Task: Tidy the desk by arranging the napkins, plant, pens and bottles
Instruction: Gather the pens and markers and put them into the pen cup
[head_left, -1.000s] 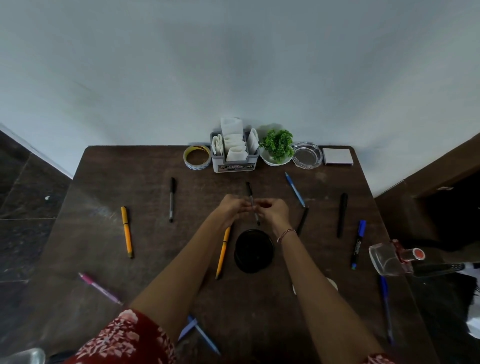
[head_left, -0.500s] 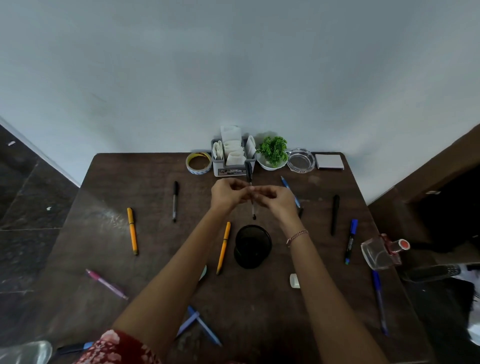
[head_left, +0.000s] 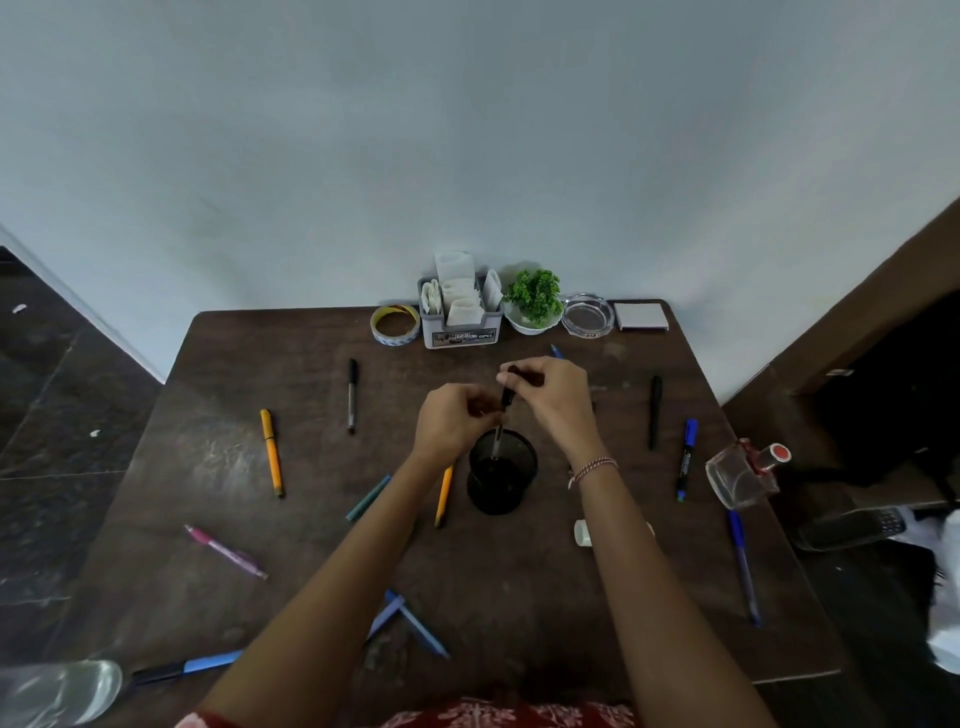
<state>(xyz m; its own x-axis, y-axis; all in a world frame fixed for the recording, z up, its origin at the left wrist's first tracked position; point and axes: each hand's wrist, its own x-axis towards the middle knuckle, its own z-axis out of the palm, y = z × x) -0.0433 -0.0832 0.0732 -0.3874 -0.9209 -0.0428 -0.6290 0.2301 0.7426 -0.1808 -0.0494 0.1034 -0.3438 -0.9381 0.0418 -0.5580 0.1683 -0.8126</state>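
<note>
Over tabletop (head_left: 493, 571) centre: right hand (head_left: 550, 400) and left hand (head_left: 452, 421), both grips pinching slim black pen (head_left: 506, 399) upright, tip down, likely for a clean drop into black mesh cup (head_left: 501, 480).

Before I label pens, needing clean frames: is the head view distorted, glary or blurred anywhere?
Head view: the wide-angle lens bows the edges of the desk; dull glare on its left side; the bottle at bottom left is smeared; the black pen looks soft.

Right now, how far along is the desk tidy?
Done: napkin holder and plant sit at the back edge. In hand: right hand and left hand hold a black pen, tip inside the pen cup. Left: other pens, like the orange pen, scattered; bottle off at right edge.
</note>
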